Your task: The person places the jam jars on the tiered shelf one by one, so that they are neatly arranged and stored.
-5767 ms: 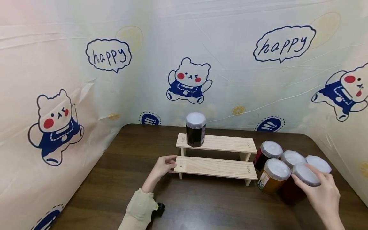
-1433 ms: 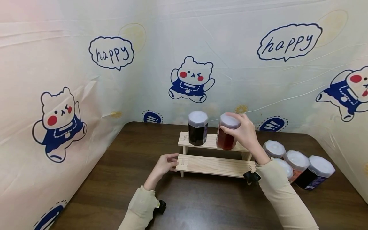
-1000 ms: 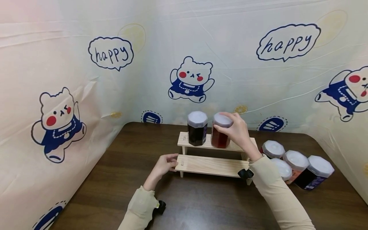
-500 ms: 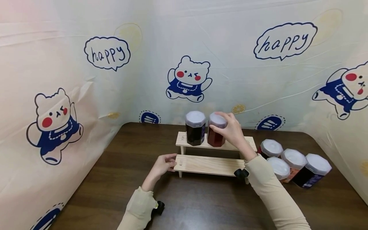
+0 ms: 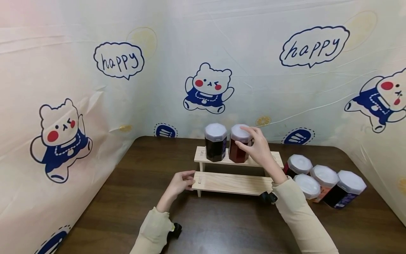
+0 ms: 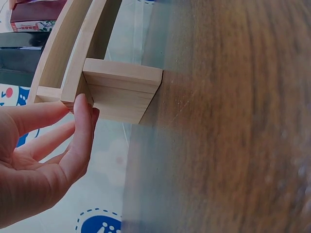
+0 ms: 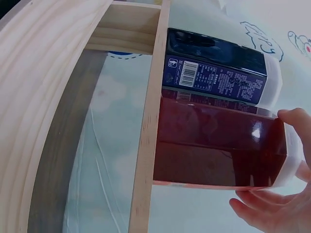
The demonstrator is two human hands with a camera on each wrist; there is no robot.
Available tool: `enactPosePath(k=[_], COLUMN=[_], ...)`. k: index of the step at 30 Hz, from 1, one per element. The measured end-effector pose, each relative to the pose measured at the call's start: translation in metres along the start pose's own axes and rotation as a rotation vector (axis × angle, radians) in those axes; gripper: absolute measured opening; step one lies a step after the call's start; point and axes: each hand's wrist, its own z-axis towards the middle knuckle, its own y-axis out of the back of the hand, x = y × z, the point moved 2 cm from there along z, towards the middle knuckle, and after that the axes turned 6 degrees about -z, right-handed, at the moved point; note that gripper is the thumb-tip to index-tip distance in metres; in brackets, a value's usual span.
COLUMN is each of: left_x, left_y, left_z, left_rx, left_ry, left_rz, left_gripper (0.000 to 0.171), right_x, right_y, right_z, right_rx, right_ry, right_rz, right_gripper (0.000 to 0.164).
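The dark jar [image 5: 215, 147] and red jar [image 5: 234, 151] stand at the upper shelf's [image 5: 276, 157] left edge and middle, right hand [image 5: 258, 150] spread, left hand [image 5: 177, 184] pinching the rack [image 5: 228, 180], four jars [image 5: 324, 175] seemingly left near the worktop's [image 5: 219, 225] right edge.

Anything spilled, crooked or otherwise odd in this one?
Nothing stands out. The dark jar and red jar stand upright on the wooden rack, and no spill or damage is visible.

Right of the left hand [image 5: 177, 184] stands a rack [image 5: 231, 183] bearing two jars [image 5: 215, 150]. Four more jars [image 5: 324, 175] stand to the right hand's [image 5: 260, 147] right.
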Motion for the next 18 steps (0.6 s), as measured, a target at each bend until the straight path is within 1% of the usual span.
enactPosePath(k=[5, 13, 18], left_x=[0.0, 0.001, 0.002], left_y=[0.0, 0.0, 0.0], left_z=[-0.001, -0.001, 0.0], left_rx=[0.002, -0.015, -0.015], left_ry=[-0.001, 0.004, -0.009], left_rz=[0.007, 0.008, 0.014], left_gripper=[0.038, 0.037, 0.037], right_x=[0.001, 0.0, 0.0], right_y=[0.004, 0.014, 0.021], right_z=[-0.006, -0.015, -0.022], right_rx=[-0.024, -0.047, -0.044], right_ry=[0.026, 0.045, 0.052], right_rz=[-0.035, -0.031, -0.043], right_gripper=[0.048, 0.046, 0.045])
